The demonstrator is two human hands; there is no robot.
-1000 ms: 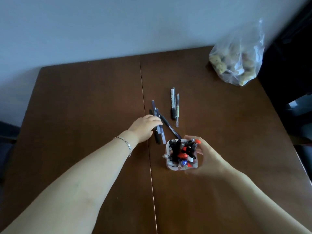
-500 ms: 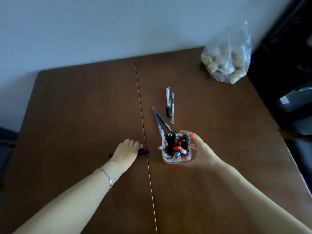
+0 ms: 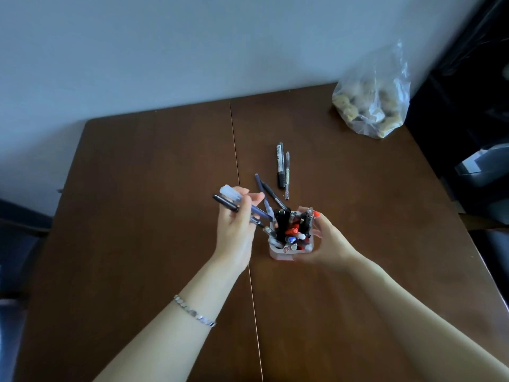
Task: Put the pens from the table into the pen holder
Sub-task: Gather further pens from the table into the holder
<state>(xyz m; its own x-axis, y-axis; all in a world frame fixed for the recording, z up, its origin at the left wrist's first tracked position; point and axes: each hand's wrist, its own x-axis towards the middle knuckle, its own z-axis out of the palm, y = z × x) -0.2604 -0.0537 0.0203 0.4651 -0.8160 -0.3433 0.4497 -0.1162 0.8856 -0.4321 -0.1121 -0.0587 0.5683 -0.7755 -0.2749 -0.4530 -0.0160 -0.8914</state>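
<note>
Head view, brown table (image 3: 137, 216) against a pale wall.

Left hand (image 3: 237, 224): raised above the table at 9 o'clock of the holder, fingers closed round two pens, a blue pen (image 3: 248, 206) with a clear cap and a black pen (image 3: 230, 204). Both slanted, caps toward 10 o'clock, tips toward 4 o'clock and just at the holder's left rim. Tips inside or only at the rim: cannot tell. Bracelet (image 3: 194, 314) on the left wrist.

Right hand (image 3: 326, 244): wrapped round the right side of the holder (image 3: 283, 253), fingers curled against its far and right walls, thumb at the near corner. Holder standing on the table, pale, square, packed with upright pens, black, red, blue and white caps showing.

On the table, four more pens. At 12 o'clock of the holder, close behind it: a second blue pen (image 3: 260, 186) and a dark pen (image 3: 271, 194), crossing near their lower ends, lower ends hidden behind the holder's contents. Farther toward 12 o'clock, lying side by side and nearly parallel: a marker (image 3: 280, 165) on the left, a thin pen (image 3: 287, 175) on the right, just apart or touching, not clear.

At 1 o'clock, well apart, near the table's far right corner: a clear bag (image 3: 371, 97) holding pale lumps.
</note>
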